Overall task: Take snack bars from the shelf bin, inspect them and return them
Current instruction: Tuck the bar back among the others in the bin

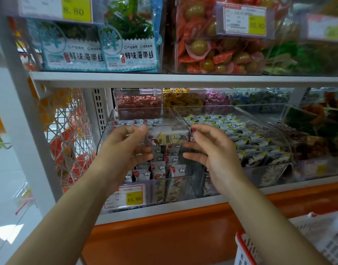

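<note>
Clear plastic walls frame the shelf bin (183, 180), which sits tilted toward the aisle with its top open, and rows of white snack packets (160, 169) stand upright inside. Just above them the snack bar (169, 137) lies crosswise, held level between both hands over the middle of the opening, apart from the side walls. The left hand (126, 148) pinches its left end, thumb on top and fingers curled beneath. The right hand (212, 150) pinches the right end between forefinger and thumb, its lower fingers loosely spread. Overhead, the white shelf edge (183, 79) leaves a free band of air above the bin, with small boxes of wrapped sweets (137, 101) at the back. A neighbouring bin (241, 134) of yellow-cornered packets stands just beside the right wall. The price tag (133, 197), reading 15.80, hangs on the front lip. Below runs the orange base (183, 230), and a red-rimmed basket (290, 243) sits at the lower right.
</note>
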Tool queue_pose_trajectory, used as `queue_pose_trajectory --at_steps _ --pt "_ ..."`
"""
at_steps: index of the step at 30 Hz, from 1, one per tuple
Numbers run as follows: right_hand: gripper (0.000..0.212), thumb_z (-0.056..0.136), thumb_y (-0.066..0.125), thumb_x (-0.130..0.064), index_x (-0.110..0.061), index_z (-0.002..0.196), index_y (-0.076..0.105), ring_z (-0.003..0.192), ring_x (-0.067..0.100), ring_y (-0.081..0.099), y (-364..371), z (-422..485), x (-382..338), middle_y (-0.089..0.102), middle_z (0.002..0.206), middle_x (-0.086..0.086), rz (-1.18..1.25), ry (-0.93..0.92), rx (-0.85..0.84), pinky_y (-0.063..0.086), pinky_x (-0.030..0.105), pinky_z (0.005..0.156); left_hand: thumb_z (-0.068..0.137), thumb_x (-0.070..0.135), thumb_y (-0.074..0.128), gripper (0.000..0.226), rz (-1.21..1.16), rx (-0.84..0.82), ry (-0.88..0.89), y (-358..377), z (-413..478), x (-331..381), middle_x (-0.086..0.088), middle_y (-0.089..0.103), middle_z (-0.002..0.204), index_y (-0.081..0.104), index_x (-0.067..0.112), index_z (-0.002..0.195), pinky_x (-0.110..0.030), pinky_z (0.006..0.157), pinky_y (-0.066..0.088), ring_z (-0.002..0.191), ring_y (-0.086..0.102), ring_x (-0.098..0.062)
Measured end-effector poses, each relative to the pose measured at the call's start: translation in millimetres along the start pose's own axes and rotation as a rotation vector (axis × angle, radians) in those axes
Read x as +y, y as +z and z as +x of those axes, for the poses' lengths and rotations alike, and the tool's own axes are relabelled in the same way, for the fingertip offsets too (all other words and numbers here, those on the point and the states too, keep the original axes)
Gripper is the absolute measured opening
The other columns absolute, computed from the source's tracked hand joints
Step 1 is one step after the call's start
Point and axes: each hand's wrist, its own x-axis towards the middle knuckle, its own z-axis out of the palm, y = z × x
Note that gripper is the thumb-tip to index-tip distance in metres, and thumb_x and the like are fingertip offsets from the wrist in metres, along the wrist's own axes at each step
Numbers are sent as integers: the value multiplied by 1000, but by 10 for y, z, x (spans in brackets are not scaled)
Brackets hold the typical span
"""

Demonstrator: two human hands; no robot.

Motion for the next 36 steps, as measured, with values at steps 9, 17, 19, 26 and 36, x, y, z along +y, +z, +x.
queue_pose_trajectory --at_steps 9,17,19,26,36 --pt "8 85 63 -8 -8 86 56 76 9 66 -30 15 59 59 85 9 -146 -95 -3 58 29 68 86 11 62 17 329 5 133 46 -24 -6 -7 60 100 54 22 96 -32 77 57 81 68 -20" --pt "11 81 68 -11 -21 84 72 82 16 70 -87 23 32 71 85 5 -205 -101 -47 57 25 65 88 21 61 20 521 -73 214 63 -72 27 7 66 101 65 31 105 -19 73 56 79 68 -5" --pt "15 82 68 -11 -23 75 73 80 19 70 -93 22 14 71 81 7 -217 -104 -68 57 25 62 87 23 61 19 584 -97 214 48 -89 47 8 67 97 65 35 101 -14 70 54 76 67 -2" --pt "19 86 64 -18 -8 70 64 67 27 60 -94 25 15 62 70 14 -519 -256 15 52 40 63 85 18 65 20 725 -138 246 88 -112 62 4 64 97 66 26 104 -7 52 43 68 59 2" --pt "13 87 63 -14 -18 75 65 69 7 58 -50 -18 -13 63 71 -5 -607 -356 -81 48 22 65 81 27 68 19 724 -91 160 82 -78 106 -4 70 76 69 17 65 -37 67 56 71 65 -26"
